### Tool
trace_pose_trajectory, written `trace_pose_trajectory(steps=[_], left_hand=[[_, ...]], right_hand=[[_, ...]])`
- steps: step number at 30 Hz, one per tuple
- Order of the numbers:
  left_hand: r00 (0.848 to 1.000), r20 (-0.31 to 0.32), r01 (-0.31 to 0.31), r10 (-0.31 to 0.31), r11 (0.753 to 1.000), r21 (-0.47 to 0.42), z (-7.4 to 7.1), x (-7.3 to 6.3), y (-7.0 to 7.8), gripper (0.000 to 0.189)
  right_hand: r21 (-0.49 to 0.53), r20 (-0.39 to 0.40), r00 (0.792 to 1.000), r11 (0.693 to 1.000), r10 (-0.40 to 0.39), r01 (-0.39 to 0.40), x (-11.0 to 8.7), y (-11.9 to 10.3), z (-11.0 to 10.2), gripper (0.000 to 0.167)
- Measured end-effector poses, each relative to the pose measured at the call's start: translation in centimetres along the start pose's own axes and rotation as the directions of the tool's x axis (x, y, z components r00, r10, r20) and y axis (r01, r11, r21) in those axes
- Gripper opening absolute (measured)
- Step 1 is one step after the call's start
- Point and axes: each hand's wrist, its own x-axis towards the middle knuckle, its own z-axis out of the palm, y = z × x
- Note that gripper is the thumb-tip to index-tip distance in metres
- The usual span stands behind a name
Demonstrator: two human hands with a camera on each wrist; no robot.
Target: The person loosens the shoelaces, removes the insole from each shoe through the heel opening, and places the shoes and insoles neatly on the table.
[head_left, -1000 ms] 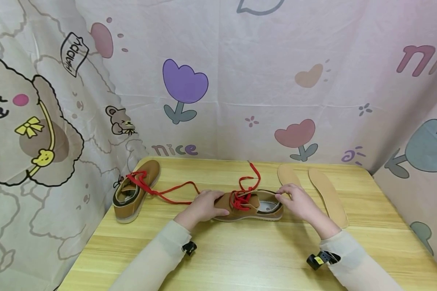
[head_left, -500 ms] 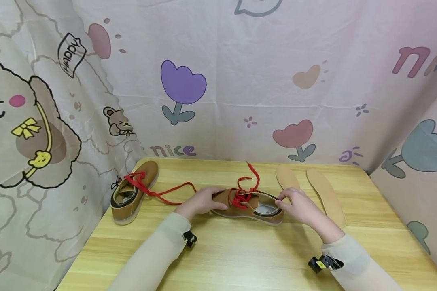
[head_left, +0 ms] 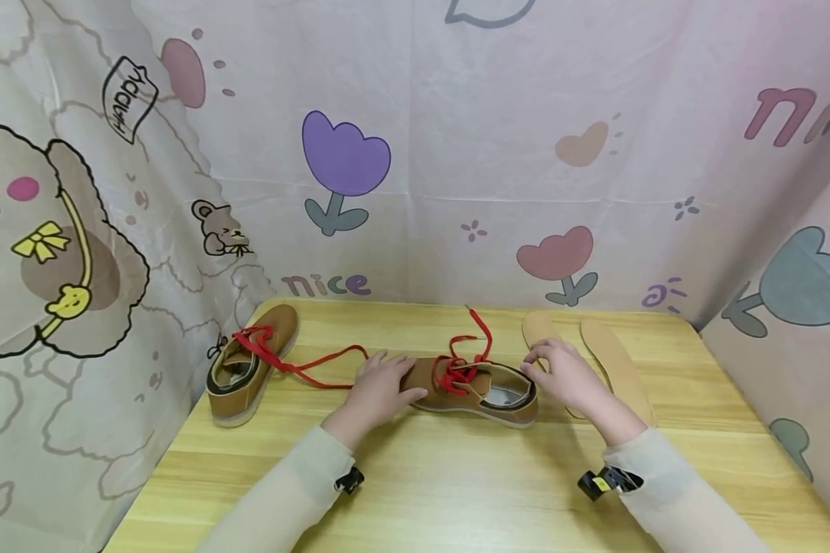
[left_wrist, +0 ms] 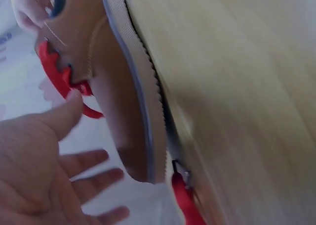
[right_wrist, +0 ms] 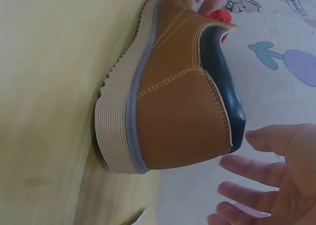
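Note:
A brown shoe (head_left: 423,378) with red laces (head_left: 459,378) lies sole down across the middle of the table, toe to the left, heel to the right. My left hand (head_left: 375,390) is at the toe; in the left wrist view its fingers (left_wrist: 84,160) are spread, holding nothing. Beside the heel collar, my right hand (head_left: 566,376) has relaxed fingers with nothing pinched. The right wrist view shows the thumb very close to the dark collar lining (right_wrist: 222,81); whether it touches, I cannot tell. The shoe's opening shows a pale inside.
A second brown shoe (head_left: 231,402) stands at the table's left edge, its red lace (head_left: 318,369) trailing toward my left hand. Two tan insoles (head_left: 619,361) lie at the right, one partly behind my right hand. A printed curtain (head_left: 449,153) hangs behind the wooden table (head_left: 456,476).
The shoe's heel has swung slightly toward me. Both hands have since loosened from the shoe: the left hand's fingers spread at the toe, and the right hand's pinch on the collar came off.

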Motion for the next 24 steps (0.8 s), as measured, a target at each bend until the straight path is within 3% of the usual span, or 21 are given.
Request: trace_pose_trajectory(steps=[5,12,17,24], left_hand=[[0.997,0.003,0.075,-0.076,0.993,0.093,-0.3,-1.4,1.3,0.072],[0.988,0.038,0.144,-0.15,0.981,0.129,0.1,-2.4,2.5,0.073],[0.988,0.048,0.143,-0.149,0.984,0.11,0.3,-1.8,2.2,0.072],[0.99,0.064,0.119,-0.122,0.992,0.043,1.0,0.6,0.8,0.067]], right_hand=[[0.011,0.007,1.0,1.0,-0.028,0.028,0.7,0.2,0.4,0.013],[0.01,0.062,0.997,0.999,-0.036,0.035,1.0,0.5,1.1,0.016],[0.018,0.059,0.997,0.999,-0.048,0.047,0.7,0.2,1.2,0.019],[0.007,0.04,0.998,0.999,-0.05,0.05,-0.3,-0.5,1.7,0.025]])
